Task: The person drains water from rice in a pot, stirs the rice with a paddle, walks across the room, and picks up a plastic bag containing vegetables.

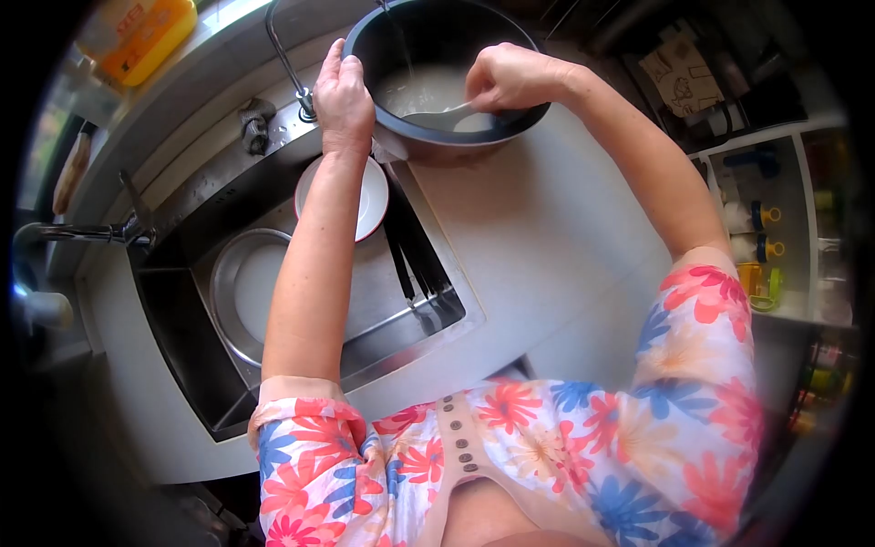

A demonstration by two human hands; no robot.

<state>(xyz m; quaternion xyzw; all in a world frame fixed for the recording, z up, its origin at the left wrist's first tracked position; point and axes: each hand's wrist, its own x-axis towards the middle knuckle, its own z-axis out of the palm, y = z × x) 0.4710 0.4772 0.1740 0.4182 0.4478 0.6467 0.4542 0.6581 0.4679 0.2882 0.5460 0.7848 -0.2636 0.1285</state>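
Note:
A large dark pot (pixel 437 138) stands on the counter beyond the sink, with cloudy liquid (pixel 415 93) in it and a thin stream of water running in from above. At its left rim my left hand (pixel 344 98) holds the pot's edge, fingers pointing away from me. My right hand (pixel 510 77) is inside the pot near the right side, its fingers closed round a pale spoon-like utensil (pixel 442 118) that reaches into the liquid. The utensil's far end is partly hidden by the liquid and rim.
The sink (pixel 187 301) holds a round metal pan (pixel 223 296), a white bowl with a red rim (pixel 372 201) and dark-handled utensils (pixel 401 260). Faucets (pixel 91 232) rise behind and left. A grey cloth (pixel 256 126) lies by the sink; a shelf unit (pixel 791 273) stands right.

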